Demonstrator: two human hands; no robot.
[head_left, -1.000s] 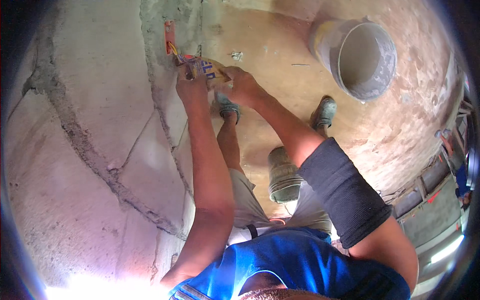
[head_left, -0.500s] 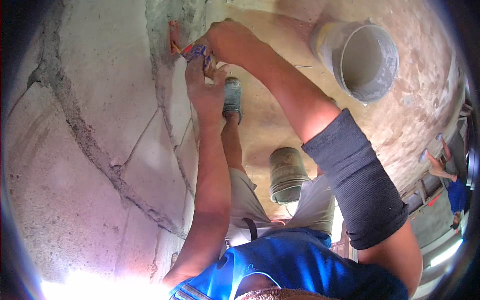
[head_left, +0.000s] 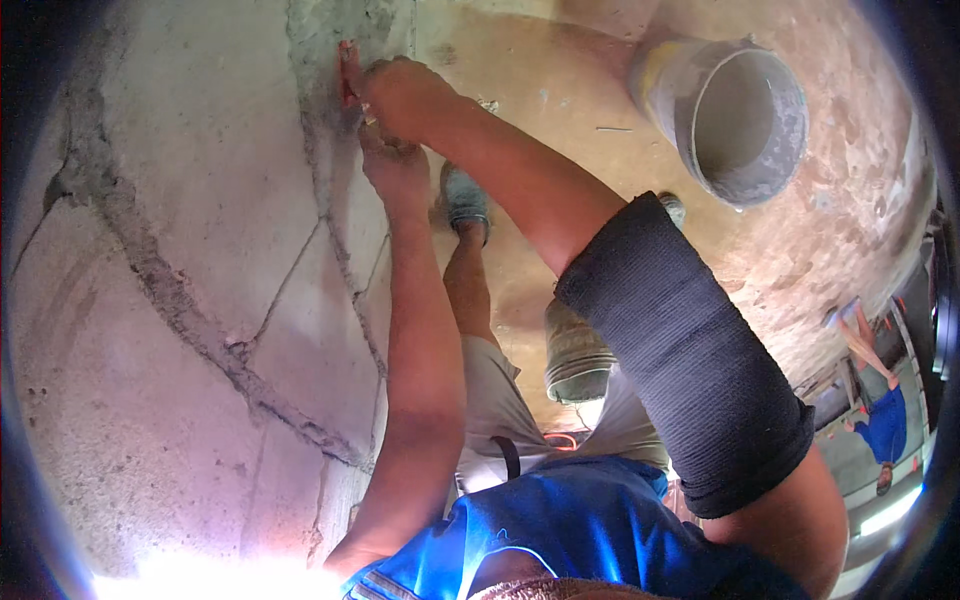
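A red fitting [head_left: 348,72], narrow and upright, sits in a grey mortared strip of the wall. Close to its lower end, my two hands come together. My right hand [head_left: 408,98] is uppermost, its fingers curled toward the fitting. Just below it, my left hand [head_left: 392,165] is closed, its fingertips partly covered by the right hand. A small pale piece [head_left: 369,116] shows between them beside the wall. What else either hand holds is hidden.
The pale wall [head_left: 200,200] on the left has rough mortar-filled channels [head_left: 165,280]. A large bucket [head_left: 745,120] stands on the floor at right, and a smaller bucket [head_left: 580,360] is near my legs. Farther off at right is another person [head_left: 883,420] in blue.
Both hands have shifted left, closer to the red fitting, the right one now covering more of the left. The colourful printed packet seen between them is now out of sight. My right forearm lies lower.
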